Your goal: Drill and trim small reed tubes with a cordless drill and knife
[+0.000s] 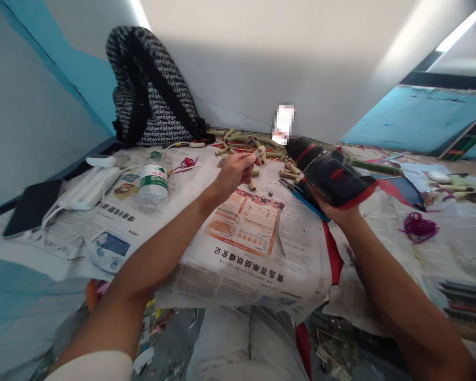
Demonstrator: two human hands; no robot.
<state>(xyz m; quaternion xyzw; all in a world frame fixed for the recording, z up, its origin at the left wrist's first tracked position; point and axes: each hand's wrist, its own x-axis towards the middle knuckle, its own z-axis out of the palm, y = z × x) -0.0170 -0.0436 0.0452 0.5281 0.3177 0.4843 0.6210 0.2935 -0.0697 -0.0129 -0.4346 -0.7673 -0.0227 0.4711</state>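
Observation:
My left hand (238,169) pinches a short pale piece of bamboo stalk (259,152) between thumb and fingertips, above the newspaper (198,264). My right hand (341,211) is wrapped round a black and red cordless drill (333,174), seen mostly from its battery side. The drill's front points toward the back of the table, to the right of the bamboo piece and apart from it. Its bit cannot be made out. Under the right hand lies a blue-handled tool (307,202), partly hidden. Several cut bamboo pieces (289,172) lie between and behind the hands.
A plastic water bottle (154,180) stands at the left, near a white power strip (89,188) and a dark tablet or phone (34,206). A patterned backpack (158,90) leans on the wall. Purple string (420,227) lies at the right.

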